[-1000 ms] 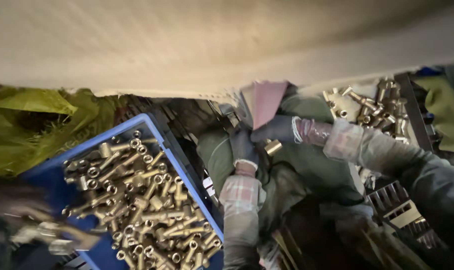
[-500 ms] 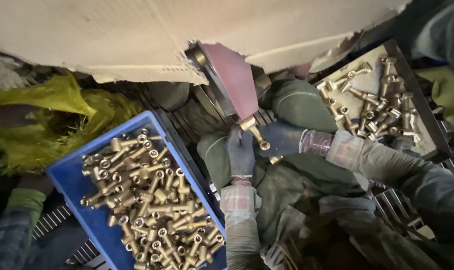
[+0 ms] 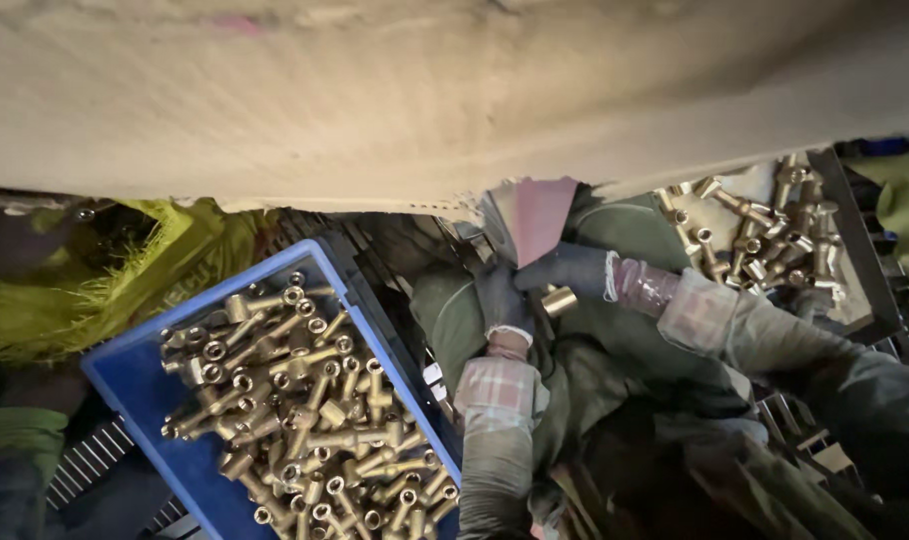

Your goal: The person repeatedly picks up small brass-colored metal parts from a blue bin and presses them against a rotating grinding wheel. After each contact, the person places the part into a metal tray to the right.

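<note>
We pinch a brass fitting [image 3: 560, 300] between our gloved right hand [image 3: 572, 270] and closed left hand [image 3: 503, 300], pressing it toward the reddish abrasive belt [image 3: 537, 215] at twelve o'clock, the blue crate [image 3: 135, 375] of fittings at eight o'clock.

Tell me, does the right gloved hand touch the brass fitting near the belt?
Touching. The head view shows the right hand in a dark glove gripping the brass fitting, whose end pokes out under the fingers, with no gap visible.
</note>
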